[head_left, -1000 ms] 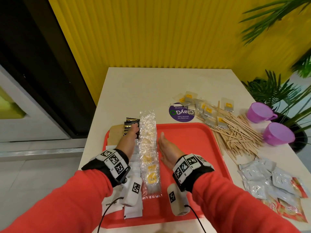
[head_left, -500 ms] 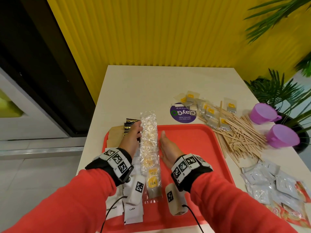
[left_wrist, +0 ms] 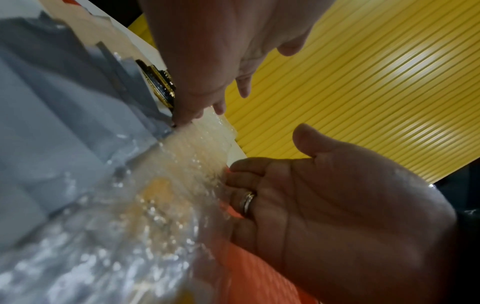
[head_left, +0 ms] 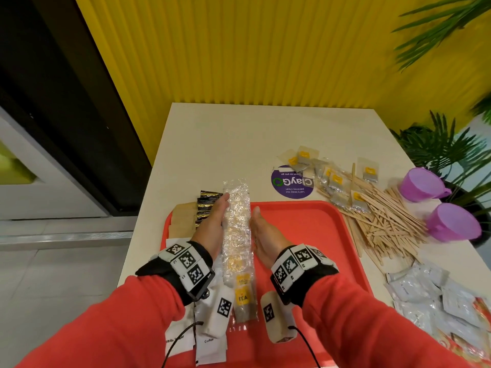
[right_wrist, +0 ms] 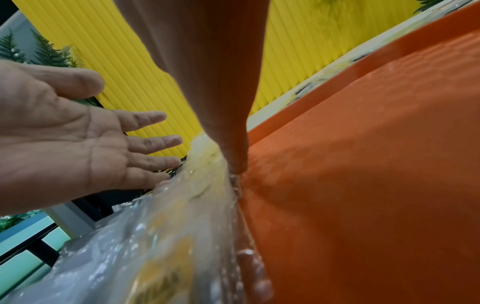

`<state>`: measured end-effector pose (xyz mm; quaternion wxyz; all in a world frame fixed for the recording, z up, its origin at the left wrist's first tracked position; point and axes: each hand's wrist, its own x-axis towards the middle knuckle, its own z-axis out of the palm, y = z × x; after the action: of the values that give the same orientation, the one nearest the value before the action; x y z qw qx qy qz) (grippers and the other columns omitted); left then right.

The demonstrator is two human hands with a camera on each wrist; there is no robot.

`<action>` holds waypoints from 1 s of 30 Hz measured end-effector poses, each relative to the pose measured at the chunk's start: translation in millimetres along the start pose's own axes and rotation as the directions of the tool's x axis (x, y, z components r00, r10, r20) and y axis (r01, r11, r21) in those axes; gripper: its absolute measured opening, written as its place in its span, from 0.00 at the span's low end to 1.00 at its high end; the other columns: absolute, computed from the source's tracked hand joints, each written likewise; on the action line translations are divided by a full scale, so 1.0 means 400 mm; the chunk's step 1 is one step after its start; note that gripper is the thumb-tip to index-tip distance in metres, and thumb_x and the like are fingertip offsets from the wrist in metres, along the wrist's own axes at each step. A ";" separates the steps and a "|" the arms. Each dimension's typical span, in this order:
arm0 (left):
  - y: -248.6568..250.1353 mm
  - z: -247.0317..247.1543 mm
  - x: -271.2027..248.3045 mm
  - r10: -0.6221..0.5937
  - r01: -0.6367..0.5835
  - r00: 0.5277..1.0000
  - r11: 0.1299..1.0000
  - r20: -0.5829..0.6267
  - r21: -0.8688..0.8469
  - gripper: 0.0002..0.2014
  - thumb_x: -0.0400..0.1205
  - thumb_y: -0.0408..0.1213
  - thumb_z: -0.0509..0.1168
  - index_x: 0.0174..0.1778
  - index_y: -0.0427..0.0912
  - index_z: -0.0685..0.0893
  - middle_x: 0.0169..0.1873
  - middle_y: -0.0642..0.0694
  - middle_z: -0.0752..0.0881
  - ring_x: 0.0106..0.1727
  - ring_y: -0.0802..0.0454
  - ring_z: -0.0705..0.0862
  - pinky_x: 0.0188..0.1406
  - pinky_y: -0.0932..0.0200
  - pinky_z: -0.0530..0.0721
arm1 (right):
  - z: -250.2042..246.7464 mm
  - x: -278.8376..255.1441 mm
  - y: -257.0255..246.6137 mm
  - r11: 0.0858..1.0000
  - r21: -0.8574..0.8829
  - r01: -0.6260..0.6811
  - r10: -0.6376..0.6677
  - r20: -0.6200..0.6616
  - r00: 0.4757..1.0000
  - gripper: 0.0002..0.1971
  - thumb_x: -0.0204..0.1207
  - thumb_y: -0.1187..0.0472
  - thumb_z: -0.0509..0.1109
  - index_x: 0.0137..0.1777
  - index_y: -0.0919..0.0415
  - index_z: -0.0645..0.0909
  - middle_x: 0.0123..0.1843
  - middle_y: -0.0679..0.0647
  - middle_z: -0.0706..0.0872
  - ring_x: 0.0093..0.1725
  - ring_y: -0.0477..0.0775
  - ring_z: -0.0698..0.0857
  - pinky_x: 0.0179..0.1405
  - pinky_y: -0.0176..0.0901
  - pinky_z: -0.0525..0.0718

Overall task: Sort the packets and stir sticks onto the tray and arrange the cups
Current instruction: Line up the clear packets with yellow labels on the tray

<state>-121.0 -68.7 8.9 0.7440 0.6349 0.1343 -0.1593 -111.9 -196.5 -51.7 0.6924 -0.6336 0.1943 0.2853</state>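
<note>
Clear-wrapped tea packets (head_left: 237, 235) are lying in a row on the red plastic tray (head_left: 305, 229); left hand (head_left: 212, 227) and right hand (head_left: 265, 235), fingers straight, are flanking them; even pressing should align them.

The head view is evenly and brightly lit, with soft shadows and bowed lines toward the edges; the palm leaves (head_left: 438, 27) at upper right smear with blur. The clear wrappers (head_left: 237, 229) at mid-frame glint with small highlights. Both wrist views are softer: the near foreground is out of focus, the yellow wall (left_wrist: 376, 86) carries a broad pale sheen at right in the left wrist view, and the red tray (right_wrist: 376, 185) darkens toward the lower right.
</note>
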 end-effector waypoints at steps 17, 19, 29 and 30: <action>0.070 0.017 0.115 -0.139 0.149 0.981 0.987 -0.135 0.066 0.33 0.85 0.60 0.46 0.81 0.43 0.59 0.79 0.43 0.64 0.80 0.48 0.63 0.81 0.51 0.58 | 0.021 -0.008 -0.120 0.998 0.060 -0.032 0.033 -0.009 0.999 0.39 0.79 0.33 0.47 0.81 0.62 0.56 0.81 0.56 0.63 0.80 0.54 0.63 0.81 0.50 0.59; 0.068 0.015 0.109 -0.140 0.146 0.980 0.989 -0.141 0.037 0.32 0.85 0.59 0.47 0.81 0.44 0.59 0.79 0.43 0.64 0.79 0.49 0.64 0.81 0.52 0.59 | 0.021 -0.005 -0.118 0.996 0.076 -0.035 0.033 0.024 0.999 0.40 0.78 0.32 0.47 0.80 0.61 0.59 0.79 0.56 0.67 0.79 0.53 0.65 0.80 0.49 0.61; 0.128 0.118 0.130 0.180 -0.116 0.982 0.801 -0.051 0.587 0.15 0.82 0.34 0.61 0.65 0.42 0.80 0.68 0.44 0.76 0.67 0.48 0.76 0.63 0.60 0.71 | -0.104 -0.047 -0.208 0.881 -0.451 0.143 -0.215 -0.112 0.970 0.24 0.82 0.56 0.60 0.76 0.64 0.67 0.78 0.57 0.69 0.77 0.55 0.68 0.78 0.48 0.63; 0.131 0.141 0.139 0.177 -0.125 0.984 0.786 -0.028 0.605 0.14 0.81 0.33 0.62 0.63 0.42 0.81 0.66 0.44 0.77 0.65 0.49 0.77 0.61 0.61 0.71 | -0.132 -0.050 -0.218 0.853 -0.499 0.152 -0.251 -0.137 0.958 0.22 0.81 0.59 0.62 0.74 0.65 0.71 0.76 0.57 0.73 0.75 0.55 0.71 0.76 0.45 0.66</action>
<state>-49.1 -120.4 42.5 0.5083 0.8526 0.0565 -0.1072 -66.0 -254.6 21.4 0.5156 -0.8282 0.1164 0.1862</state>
